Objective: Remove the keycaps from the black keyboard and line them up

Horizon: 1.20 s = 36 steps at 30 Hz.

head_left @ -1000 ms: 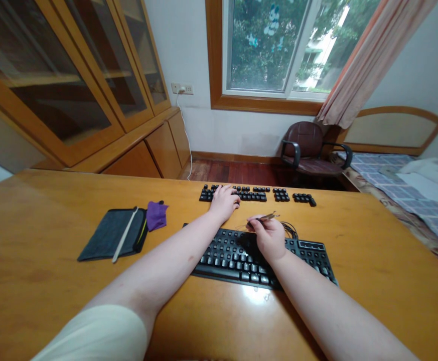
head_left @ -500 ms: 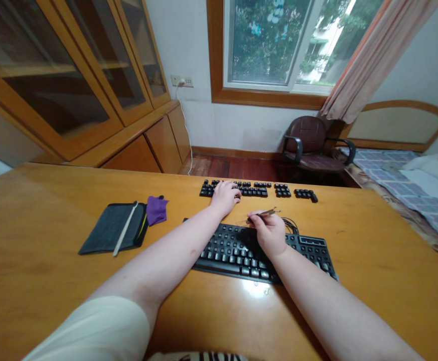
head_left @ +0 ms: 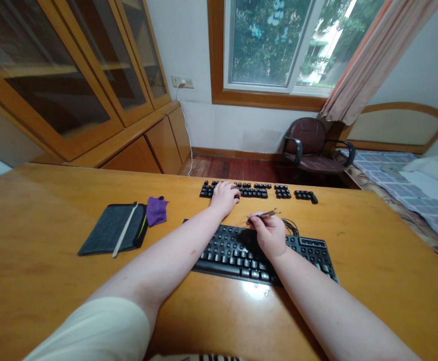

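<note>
A black keyboard (head_left: 222, 258) lies on the wooden desk; its upper part shows bare key stems, and keycaps are still on its lower rows. Loose black keycaps (head_left: 258, 193) are laid out in rows behind it. My left hand (head_left: 224, 197) is over the left part of these rows, thumb and forefinger bent around a dark keycap; its other fingertips are hidden. Above the keyboard, my right hand (head_left: 272, 233) pinches a slim brownish tool (head_left: 268, 214) with thin prongs pointing right and fine wire showing at left. The tool's exact kind is unclear.
To the left lie a dark grey zip pouch (head_left: 108, 228), a pale thin stick (head_left: 124, 230) on it and a purple cloth (head_left: 156, 210). A coiled black cable (head_left: 291, 226) sits behind the keyboard. Small clear bits (head_left: 266, 293) are near its front edge.
</note>
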### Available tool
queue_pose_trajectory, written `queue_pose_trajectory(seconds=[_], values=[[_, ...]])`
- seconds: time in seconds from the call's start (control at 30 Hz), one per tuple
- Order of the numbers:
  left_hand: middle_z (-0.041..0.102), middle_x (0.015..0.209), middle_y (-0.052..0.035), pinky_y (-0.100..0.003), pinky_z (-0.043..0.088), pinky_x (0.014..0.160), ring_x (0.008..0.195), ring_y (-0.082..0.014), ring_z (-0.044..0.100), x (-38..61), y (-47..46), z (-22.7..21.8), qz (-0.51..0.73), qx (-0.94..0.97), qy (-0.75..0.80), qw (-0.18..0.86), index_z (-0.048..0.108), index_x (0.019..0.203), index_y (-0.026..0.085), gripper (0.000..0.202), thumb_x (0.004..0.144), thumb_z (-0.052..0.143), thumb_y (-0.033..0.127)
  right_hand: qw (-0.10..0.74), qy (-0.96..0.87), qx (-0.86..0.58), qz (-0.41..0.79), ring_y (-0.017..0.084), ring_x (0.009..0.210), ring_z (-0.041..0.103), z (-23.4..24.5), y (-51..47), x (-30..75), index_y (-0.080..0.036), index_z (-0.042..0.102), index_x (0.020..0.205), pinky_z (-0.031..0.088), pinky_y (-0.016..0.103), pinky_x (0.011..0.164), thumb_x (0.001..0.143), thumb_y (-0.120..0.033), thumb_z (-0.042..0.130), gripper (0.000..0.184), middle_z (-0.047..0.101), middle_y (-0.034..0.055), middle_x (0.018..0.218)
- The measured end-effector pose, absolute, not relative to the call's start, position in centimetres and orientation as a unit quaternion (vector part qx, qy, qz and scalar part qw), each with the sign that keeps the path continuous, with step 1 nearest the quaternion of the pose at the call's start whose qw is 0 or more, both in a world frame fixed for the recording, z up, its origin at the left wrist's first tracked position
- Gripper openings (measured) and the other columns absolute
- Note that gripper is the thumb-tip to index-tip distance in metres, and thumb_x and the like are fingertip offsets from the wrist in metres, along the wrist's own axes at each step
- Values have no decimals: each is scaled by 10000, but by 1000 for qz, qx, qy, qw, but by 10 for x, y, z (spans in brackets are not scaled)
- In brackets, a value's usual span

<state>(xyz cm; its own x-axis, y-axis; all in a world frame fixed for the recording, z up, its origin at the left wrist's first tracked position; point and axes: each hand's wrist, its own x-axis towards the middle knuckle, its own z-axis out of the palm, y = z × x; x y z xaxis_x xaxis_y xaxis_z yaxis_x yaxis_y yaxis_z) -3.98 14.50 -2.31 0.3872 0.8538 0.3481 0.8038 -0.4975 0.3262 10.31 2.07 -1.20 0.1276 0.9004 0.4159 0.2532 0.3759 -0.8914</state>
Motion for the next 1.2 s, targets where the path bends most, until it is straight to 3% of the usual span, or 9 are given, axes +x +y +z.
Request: queue_pose_trajectory(seconds=[0.23,0.37,0.47,0.57,0.67,0.77,0.93,1.2], values=[[584,1164,-51,-439,203,1069,1175,-254,418,-39,140,-15,255,828,496,61,676,865,240,141,730,670,278,575,-600,-482,277,163,604,635,-14,21,103,-184,695,769,529,274,557,811,-366,572,223,680,56,723],[579,1179,-56,-367,317,1011,1122,-217,482,-47,133,12,259,840,472,68,642,1000,210,216,851,490,247,553,-625,-463,299,129,510,590,2,21,102,-178,689,748,508,257,517,803,-384,582,239,668,47,690],[614,1126,-52,-341,365,972,1072,-200,536,-61,113,37,168,877,443,86,619,1062,205,295,878,388,194,503,-663,-441,336,125,506,590,27,19,104,-165,684,715,508,256,531,784,-393,609,249,659,48,670],[578,1203,-91,-375,378,961,1115,-250,521,-76,73,48,82,889,433,121,561,1164,193,377,870,432,392,449,-681,-447,368,129,510,602,54,14,110,-162,687,759,505,250,520,765,-396,633,240,655,39,660],[385,1402,-128,-419,288,1041,1282,-287,356,-82,26,37,57,903,398,154,382,1329,182,668,804,443,590,396,-695,-451,396,127,529,617,73,9,116,-168,672,855,508,242,530,777,-381,622,232,670,30,703],[228,1467,-184,-478,155,1090,1360,-324,172,-83,-4,14,45,901,409,138,254,1386,129,934,686,509,691,318,-737,-445,397,131,585,634,80,6,117,-167,653,824,503,234,577,824,-347,566,201,671,22,682],[238,1467,-174,-463,137,1100,1363,-313,167,-89,-13,-5,53,902,414,107,225,1393,121,962,669,539,671,241,-761,-446,406,134,588,642,62,5,104,-160,629,822,486,225,575,854,-331,520,205,670,20,654],[234,1469,-166,-437,134,1107,1361,-296,184,-102,-16,-6,49,903,418,89,237,1393,100,951,686,504,679,232,-748,-481,394,140,562,642,29,9,89,-166,602,786,468,231,565,866,-359,493,236,667,22,614]])
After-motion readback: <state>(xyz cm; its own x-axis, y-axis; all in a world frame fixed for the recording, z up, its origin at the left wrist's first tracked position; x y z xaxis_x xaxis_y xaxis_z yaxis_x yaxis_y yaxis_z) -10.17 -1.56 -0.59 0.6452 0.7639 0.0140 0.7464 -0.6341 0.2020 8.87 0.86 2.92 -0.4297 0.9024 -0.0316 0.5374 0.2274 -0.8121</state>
